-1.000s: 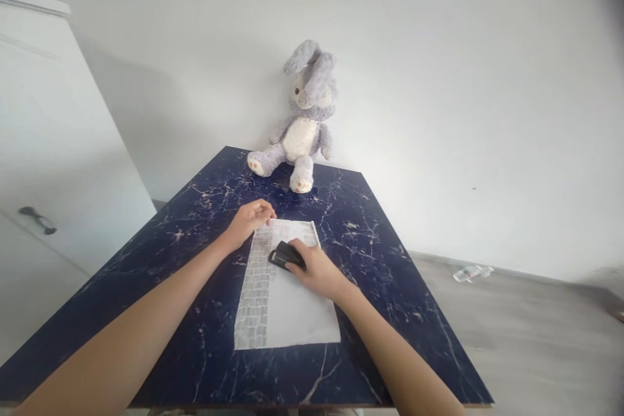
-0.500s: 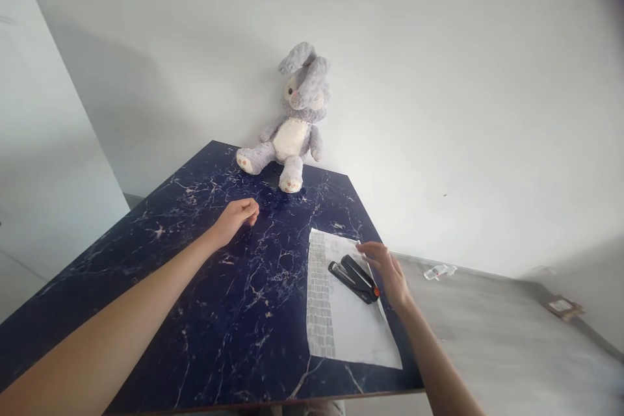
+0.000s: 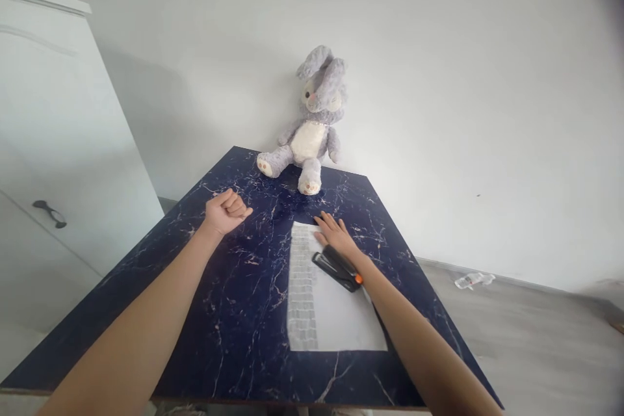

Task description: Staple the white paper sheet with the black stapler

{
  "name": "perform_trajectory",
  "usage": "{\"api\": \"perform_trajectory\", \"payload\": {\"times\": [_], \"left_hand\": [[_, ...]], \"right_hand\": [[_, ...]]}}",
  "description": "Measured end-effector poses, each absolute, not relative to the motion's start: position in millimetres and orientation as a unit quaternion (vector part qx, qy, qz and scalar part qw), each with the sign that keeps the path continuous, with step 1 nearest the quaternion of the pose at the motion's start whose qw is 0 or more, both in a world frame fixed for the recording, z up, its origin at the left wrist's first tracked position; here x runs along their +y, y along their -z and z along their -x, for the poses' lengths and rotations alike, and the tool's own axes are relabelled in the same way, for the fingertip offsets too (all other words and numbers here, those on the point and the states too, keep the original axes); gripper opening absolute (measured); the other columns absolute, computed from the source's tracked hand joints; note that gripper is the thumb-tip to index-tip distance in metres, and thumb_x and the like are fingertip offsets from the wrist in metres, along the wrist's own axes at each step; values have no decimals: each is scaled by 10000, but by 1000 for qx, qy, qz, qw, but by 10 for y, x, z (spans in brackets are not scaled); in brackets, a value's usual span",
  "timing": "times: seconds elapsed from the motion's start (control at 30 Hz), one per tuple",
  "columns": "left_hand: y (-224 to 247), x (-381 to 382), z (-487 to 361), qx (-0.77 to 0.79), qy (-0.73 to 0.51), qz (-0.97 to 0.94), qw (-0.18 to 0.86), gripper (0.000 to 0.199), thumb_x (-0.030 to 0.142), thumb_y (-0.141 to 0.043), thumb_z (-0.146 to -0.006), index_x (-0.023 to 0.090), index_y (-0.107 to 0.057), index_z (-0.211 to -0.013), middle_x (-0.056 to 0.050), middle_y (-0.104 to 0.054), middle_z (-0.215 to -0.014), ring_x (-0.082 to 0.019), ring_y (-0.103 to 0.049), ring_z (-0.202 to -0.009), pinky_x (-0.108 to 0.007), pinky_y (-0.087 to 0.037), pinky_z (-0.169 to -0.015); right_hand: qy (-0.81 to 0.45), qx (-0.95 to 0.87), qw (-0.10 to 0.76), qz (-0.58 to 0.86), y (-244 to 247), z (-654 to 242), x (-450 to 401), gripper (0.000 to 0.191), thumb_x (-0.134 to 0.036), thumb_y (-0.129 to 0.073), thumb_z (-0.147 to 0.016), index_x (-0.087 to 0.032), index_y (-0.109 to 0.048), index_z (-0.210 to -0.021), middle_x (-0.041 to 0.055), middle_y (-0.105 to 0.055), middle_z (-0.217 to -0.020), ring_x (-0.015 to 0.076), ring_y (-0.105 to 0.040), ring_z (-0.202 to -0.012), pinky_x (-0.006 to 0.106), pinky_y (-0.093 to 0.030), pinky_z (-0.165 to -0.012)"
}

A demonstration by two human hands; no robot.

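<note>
A white sheet of paper [image 3: 344, 322] with a grey patterned strip down its left side lies on the dark blue marbled table [image 3: 244, 312]. On the paper rests a black stapler [image 3: 336, 268] with an orange end. My right hand [image 3: 337, 234] is spread flat over the sheet's upper right part, just beyond the stapler, fingers apart and nothing held. Over the table's left half, my left hand [image 3: 227, 212] is curled into a fist; whether anything is inside it is hidden.
A grey plush rabbit [image 3: 309, 140] sits at the table's back edge against the wall. At the left stands a white cabinet [image 3: 63, 117] with a dark handle. A clear plastic item [image 3: 474, 281] lies on the floor at the right.
My right hand has moved left, from beside the paper onto its upper part. My left hand has turned and moved left in a fist. The paper and stapler have shifted left on the table.
</note>
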State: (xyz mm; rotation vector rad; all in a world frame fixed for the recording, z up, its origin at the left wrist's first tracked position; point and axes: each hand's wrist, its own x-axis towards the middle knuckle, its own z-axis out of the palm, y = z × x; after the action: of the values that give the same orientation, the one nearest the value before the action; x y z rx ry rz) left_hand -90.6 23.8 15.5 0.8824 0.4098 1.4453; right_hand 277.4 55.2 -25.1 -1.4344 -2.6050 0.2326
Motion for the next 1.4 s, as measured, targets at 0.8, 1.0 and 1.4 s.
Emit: {"api": "perform_trajectory", "payload": {"times": [0.8,1.0,1.4], "left_hand": [[-18,235,1018,136,-546,-486,669,809,527,-698,-731,193,-3,-484,98,102,-438,-48,-12,-338,-274,-231,-390],[-18,192,634,151,-463,-534,691,734,478,-695,-788,193,-95,-477,87,-59,-424,-53,-98,-370,-280,-275,-468],[27,132,27,401,-373,-805,229,315,402,-490,-993,175,-627,-822,-29,-591,-818,-178,-537,-780,-311,-412,-756]], "right_hand": [[-160,-966,76,186,-58,-1414,300,535,-216,-309,-1074,-334,-252,-1593,18,-263,-1660,187,-194,-1543,502,-96,-1248],[-187,-955,83,215,-114,-2228,375,518,-232,-318,-1069,-345,-309,-1575,4,-305,-1645,181,-237,-1531,485,-73,-1256],[-244,-869,242,357,-314,-2697,343,339,-430,-421,-1040,-203,-672,-1050,77,-684,-1072,206,-619,-963,368,-483,-906]]}}
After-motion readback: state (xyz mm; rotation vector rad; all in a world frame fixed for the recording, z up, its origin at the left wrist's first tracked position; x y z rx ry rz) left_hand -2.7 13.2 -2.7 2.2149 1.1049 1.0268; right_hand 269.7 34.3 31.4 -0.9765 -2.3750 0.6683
